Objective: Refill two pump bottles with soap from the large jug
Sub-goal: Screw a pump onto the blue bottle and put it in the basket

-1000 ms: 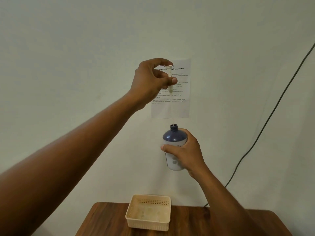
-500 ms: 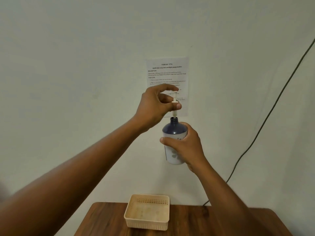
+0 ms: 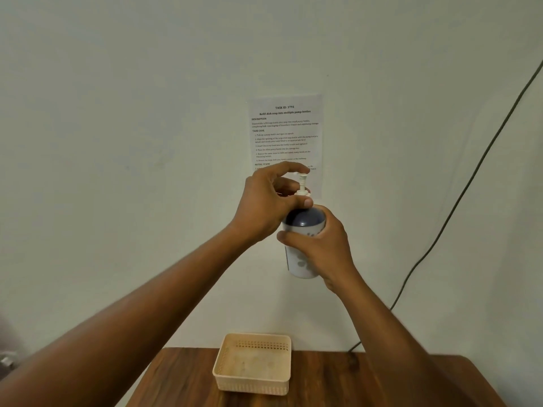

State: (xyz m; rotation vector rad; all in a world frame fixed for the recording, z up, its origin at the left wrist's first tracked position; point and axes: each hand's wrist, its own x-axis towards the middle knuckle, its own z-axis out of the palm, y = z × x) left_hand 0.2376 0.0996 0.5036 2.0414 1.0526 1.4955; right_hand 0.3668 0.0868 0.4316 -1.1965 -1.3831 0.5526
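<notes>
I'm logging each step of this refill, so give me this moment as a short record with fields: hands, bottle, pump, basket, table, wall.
left hand: fingers pinch the pump at the bottle's neck
right hand: grip wrapped around the bottle's body
bottle: upright, held in the air above the table, dark top, pale body
pump: white, seated in the bottle's mouth, stem standing up
basket: beige, nothing in it, on the table by the wall
table: brown wood
wall: printed sheet behind the hands, dark cable to the right
jug: not in view

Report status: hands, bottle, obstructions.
Left hand gripping pump head at bottle neck. Right hand holding bottle midair. Basket below, nothing obstructing.
</notes>
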